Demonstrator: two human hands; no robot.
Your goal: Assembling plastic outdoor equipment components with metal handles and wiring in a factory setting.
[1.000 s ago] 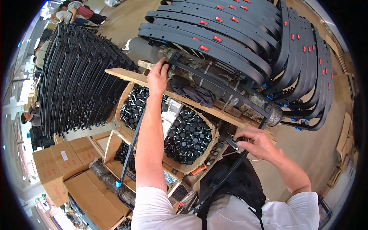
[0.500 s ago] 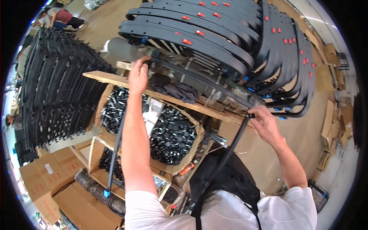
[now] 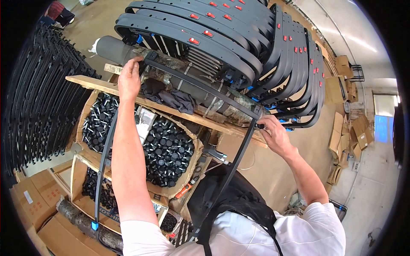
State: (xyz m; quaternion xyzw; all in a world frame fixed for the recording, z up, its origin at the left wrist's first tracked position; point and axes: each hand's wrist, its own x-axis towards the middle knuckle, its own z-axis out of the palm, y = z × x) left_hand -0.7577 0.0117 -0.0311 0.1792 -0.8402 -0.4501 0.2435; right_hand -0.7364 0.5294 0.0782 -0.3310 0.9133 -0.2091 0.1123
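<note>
A black metal frame (image 3: 200, 88) lies in front of me, its crossbar slanting from upper left to right and its side tubes running back toward my body. My left hand (image 3: 130, 80) is closed at the crossbar's left corner; what its fingertips pinch is hidden. At the right corner, my right hand (image 3: 276, 135) pinches a small black knob (image 3: 259, 126) against the frame. Under the crossbar is a grey padded roll (image 3: 112, 49), worn and strapped along its length. A blue clip (image 3: 95, 225) sits on the frame's left tube.
Black-headed bolts fill a wooden bin (image 3: 198, 153) below my left forearm. Beyond the roll stand stacked black curved frames (image 3: 188, 27) with red clips. More black frames (image 3: 40, 98) are piled at left. A dark cloth (image 3: 168, 94), an orange-handled tool (image 3: 183, 190) and cardboard boxes (image 3: 38, 194) lie around.
The view has swung to the right, so the scene sits further left. Both hands stay at the same two corners of the frame, with slight finger movement.
</note>
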